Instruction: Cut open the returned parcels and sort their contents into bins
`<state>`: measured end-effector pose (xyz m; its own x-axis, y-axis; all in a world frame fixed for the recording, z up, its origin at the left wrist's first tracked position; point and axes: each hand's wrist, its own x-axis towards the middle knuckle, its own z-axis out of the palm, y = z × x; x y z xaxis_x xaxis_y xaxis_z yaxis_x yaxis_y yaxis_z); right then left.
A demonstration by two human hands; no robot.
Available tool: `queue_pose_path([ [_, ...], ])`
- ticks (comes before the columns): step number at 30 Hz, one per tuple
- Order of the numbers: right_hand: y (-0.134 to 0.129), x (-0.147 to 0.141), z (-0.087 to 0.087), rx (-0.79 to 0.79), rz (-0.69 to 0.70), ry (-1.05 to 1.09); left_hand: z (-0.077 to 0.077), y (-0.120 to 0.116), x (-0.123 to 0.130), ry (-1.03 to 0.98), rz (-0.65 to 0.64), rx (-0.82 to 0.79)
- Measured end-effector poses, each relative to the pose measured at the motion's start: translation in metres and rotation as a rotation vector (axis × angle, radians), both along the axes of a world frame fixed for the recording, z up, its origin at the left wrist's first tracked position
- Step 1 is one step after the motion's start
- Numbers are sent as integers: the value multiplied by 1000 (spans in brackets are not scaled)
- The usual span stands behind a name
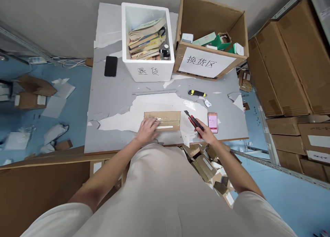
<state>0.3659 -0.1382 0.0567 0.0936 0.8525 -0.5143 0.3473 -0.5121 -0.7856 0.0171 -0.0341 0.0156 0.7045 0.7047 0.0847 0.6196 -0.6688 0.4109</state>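
Observation:
A small brown cardboard box (168, 117) with clear tape on top lies near the front edge of the table. My left hand (148, 129) grips its left end, fingers bent over the top and partly hiding it. To the right of the box, my right hand (207, 132) is closed around a red and black utility knife (192, 119). The blade end points up and left, apart from the box. Just beyond that hand is a phone with a lit pink screen (212, 122).
A white foam box (152, 72) of books and a large cardboard carton (219, 70) of small boxes stand at the back. A yellow-black cutter (197, 93) and a black phone (110, 66) lie on the table (108, 96). Stacked cartons (283, 68) rise at right.

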Motion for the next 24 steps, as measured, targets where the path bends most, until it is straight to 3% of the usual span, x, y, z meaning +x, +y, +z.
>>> queue_pose_path([
  [4, -16, -26, -23, 3, -182, 220, 9, 26, 3, 126, 92, -47],
  [12, -23, -39, -35, -22, -260, 374, -3, 39, 1, 90, 48, -120],
  [18, -14, -44, -37, -25, -260, 387, -7, 45, 0, 5, 0, -107],
  [24, -11, -35, -36, -81, -144, 338, -7, 47, 3, 5, 54, -114],
])
